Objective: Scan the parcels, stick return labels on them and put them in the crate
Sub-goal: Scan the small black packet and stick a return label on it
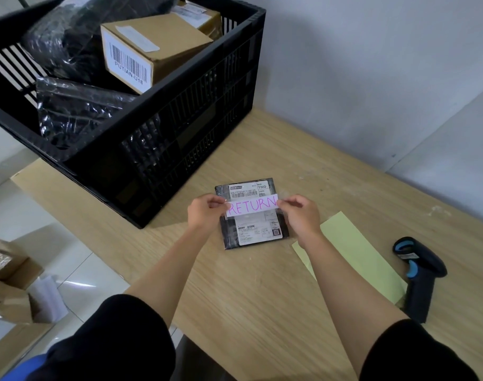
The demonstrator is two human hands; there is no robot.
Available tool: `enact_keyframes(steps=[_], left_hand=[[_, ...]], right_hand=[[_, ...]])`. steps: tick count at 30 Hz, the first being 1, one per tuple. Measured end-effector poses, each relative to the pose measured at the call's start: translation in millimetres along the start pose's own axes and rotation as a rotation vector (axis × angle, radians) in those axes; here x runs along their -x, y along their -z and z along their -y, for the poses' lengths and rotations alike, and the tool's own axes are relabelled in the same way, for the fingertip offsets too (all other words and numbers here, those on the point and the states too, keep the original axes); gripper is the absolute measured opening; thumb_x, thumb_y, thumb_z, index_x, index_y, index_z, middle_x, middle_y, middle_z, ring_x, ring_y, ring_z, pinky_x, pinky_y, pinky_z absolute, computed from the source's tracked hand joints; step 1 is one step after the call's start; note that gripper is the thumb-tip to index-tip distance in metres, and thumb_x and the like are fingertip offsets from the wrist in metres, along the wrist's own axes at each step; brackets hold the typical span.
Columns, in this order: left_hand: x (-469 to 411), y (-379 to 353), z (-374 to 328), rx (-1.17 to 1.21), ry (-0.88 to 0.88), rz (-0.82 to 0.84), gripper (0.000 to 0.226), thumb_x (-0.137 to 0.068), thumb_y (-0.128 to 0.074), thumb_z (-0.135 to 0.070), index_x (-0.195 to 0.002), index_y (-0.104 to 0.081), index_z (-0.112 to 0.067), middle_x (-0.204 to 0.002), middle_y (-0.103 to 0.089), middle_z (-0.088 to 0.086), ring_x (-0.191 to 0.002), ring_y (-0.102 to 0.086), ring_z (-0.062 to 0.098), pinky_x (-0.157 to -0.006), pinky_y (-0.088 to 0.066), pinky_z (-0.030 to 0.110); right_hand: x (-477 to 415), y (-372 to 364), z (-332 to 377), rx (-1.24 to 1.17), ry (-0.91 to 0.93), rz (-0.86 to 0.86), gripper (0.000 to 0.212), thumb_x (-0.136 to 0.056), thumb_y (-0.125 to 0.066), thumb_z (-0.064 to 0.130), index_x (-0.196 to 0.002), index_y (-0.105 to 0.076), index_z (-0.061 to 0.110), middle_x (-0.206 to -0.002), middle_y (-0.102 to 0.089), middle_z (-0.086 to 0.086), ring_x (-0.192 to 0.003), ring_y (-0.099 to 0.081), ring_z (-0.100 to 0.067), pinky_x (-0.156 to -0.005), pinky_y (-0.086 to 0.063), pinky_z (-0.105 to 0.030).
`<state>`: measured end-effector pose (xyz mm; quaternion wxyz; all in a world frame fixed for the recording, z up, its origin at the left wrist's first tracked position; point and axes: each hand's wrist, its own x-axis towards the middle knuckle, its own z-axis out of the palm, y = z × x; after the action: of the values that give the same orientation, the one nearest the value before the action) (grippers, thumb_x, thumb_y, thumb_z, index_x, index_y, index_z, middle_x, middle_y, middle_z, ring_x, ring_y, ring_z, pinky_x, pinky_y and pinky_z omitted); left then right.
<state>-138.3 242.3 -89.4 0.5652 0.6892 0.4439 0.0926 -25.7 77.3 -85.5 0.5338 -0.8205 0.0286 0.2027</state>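
- The black slatted crate stands at the far left of the wooden tabletop, and every place below is given from it.
- A flat parcel in dark plastic wrap lies on the tabletop just to the right of the crate's nearest corner, close to it but not touching. Its white shipping slip faces up.
- A white return label with "RETURN" written in purple is held level across the upper part of that parcel, on the side nearer the crate. Whether the label already touches the parcel cannot be told.
- The left hand has its grip clamped on the label's end nearest the crate, thumb and fingertips pinching it.
- The right hand has its grip clamped on the label's end farthest from the crate in the same pinch.
- A pale yellow-green sheet lies flat on the tabletop, farther to the right of the crate than the parcel.
- A black and blue handheld scanner lies on its side well apart from the crate, at the right, its handle over that sheet's near end.
- Inside the crate, a brown cardboard box with a barcode sticker sits tilted on top of shiny black plastic bags.
- Below and to the left of the crate, brown cartons sit on the tiled floor.
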Motion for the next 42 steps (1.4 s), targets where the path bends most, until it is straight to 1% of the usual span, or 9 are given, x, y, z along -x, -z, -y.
enact_keyframes(steps=[7, 12, 20, 25, 30, 34, 38, 40, 42], left_hand=[[-1.6, -0.7, 4.9, -0.158, -0.010, -0.005, 0.011, -0.075, -0.078, -0.018, -0.079, -0.068, -0.021, -0.071, -0.062, -0.008, -0.075, -0.060, 0.014, -0.069, -0.046, 0.024], [-1.2, -5.7, 12.8, -0.292, -0.017, 0.029, 0.019, -0.078, -0.076, -0.020, -0.095, -0.068, -0.016, -0.074, -0.058, -0.009, -0.079, -0.058, 0.012, -0.070, -0.041, 0.022], [-0.2, -12.2, 13.5, -0.421, -0.085, 0.037, 0.009, -0.082, -0.070, -0.014, -0.087, -0.064, -0.016, -0.073, -0.061, -0.008, -0.073, -0.058, 0.011, -0.060, -0.039, 0.020], [-2.3, -13.6, 8.5, -0.533, -0.120, 0.058, 0.016, -0.082, -0.067, -0.011, -0.096, -0.060, -0.012, -0.088, -0.069, 0.003, -0.087, -0.063, 0.022, -0.077, -0.050, 0.031], [1.4, -18.1, 4.7, -0.662, -0.206, 0.053, 0.028, -0.083, -0.065, -0.012, -0.106, -0.051, -0.009, -0.098, -0.064, 0.007, -0.090, -0.061, 0.027, -0.073, -0.048, 0.035], [-7.9, -7.6, 13.3, -0.537, -0.052, 0.039, 0.047, -0.073, -0.078, -0.026, -0.106, -0.048, -0.010, -0.095, -0.060, 0.002, -0.086, -0.057, 0.022, -0.070, -0.044, 0.032], [-10.1, -3.8, 30.5, -0.272, 0.057, 0.029, 0.037, -0.070, -0.083, -0.026, -0.096, -0.061, -0.010, -0.073, -0.060, -0.005, -0.077, -0.061, 0.019, -0.079, -0.055, 0.036], [-8.8, -6.3, 34.8, -0.160, 0.077, 0.006, 0.032, -0.071, -0.083, -0.019, -0.094, -0.064, -0.008, -0.069, -0.059, -0.002, -0.073, -0.061, 0.022, -0.081, -0.056, 0.043], [-8.0, -8.2, 38.0, -0.150, 0.070, -0.013, 0.030, -0.073, -0.081, -0.020, -0.095, -0.065, -0.009, -0.068, -0.058, -0.003, -0.073, -0.062, 0.022, -0.077, -0.056, 0.039]], right_hand=[[-1.8, -4.4, -10.3, 0.091, -0.071, 0.041, 0.014, -0.079, -0.075, 0.016, -0.081, -0.066, 0.005, -0.081, -0.067, -0.012, -0.072, -0.058, -0.023, -0.080, -0.053, -0.045], [-2.3, -7.6, -23.8, 0.234, -0.052, 0.031, 0.023, -0.077, -0.077, 0.023, -0.085, -0.066, 0.004, -0.080, -0.066, -0.006, -0.070, -0.059, -0.020, -0.065, -0.044, -0.029], [-7.7, -14.0, -29.2, 0.313, -0.003, -0.008, 0.022, -0.077, -0.078, 0.021, -0.084, -0.062, 0.008, -0.074, -0.058, 0.002, -0.068, -0.055, -0.016, -0.063, -0.038, -0.027], [-6.4, -14.9, -29.9, 0.360, 0.048, -0.023, 0.023, -0.077, -0.078, 0.020, -0.079, -0.056, 0.011, -0.064, -0.049, 0.010, -0.056, -0.046, -0.007, -0.050, -0.031, -0.023], [-6.9, -16.5, -32.5, 0.404, 0.059, -0.043, 0.028, -0.076, -0.078, 0.024, -0.082, -0.054, 0.012, -0.077, -0.057, 0.002, -0.071, -0.054, -0.020, -0.064, -0.037, -0.028], [-10.5, -13.0, -37.7, 0.304, -0.073, -0.062, 0.042, -0.071, -0.083, 0.032, -0.094, -0.056, 0.009, -0.088, -0.058, -0.001, -0.080, -0.056, -0.020, -0.069, -0.041, -0.029], [-9.4, -10.6, -38.9, 0.183, -0.116, -0.070, 0.031, -0.077, -0.078, 0.023, -0.096, -0.063, 0.004, -0.094, -0.065, -0.009, -0.085, -0.061, -0.024, -0.074, -0.042, -0.028], [-1.2, -11.7, -35.9, 0.243, -0.047, -0.136, 0.031, -0.082, -0.073, 0.017, -0.106, -0.059, 0.003, -0.108, -0.062, -0.012, -0.097, -0.060, -0.028, -0.075, -0.039, -0.027], [13.6, -15.1, -33.1, 0.412, 0.218, -0.227, 0.032, -0.083, -0.068, 0.010, -0.113, -0.057, 0.004, -0.117, -0.055, -0.013, -0.108, -0.053, -0.030, -0.079, -0.039, -0.031]])
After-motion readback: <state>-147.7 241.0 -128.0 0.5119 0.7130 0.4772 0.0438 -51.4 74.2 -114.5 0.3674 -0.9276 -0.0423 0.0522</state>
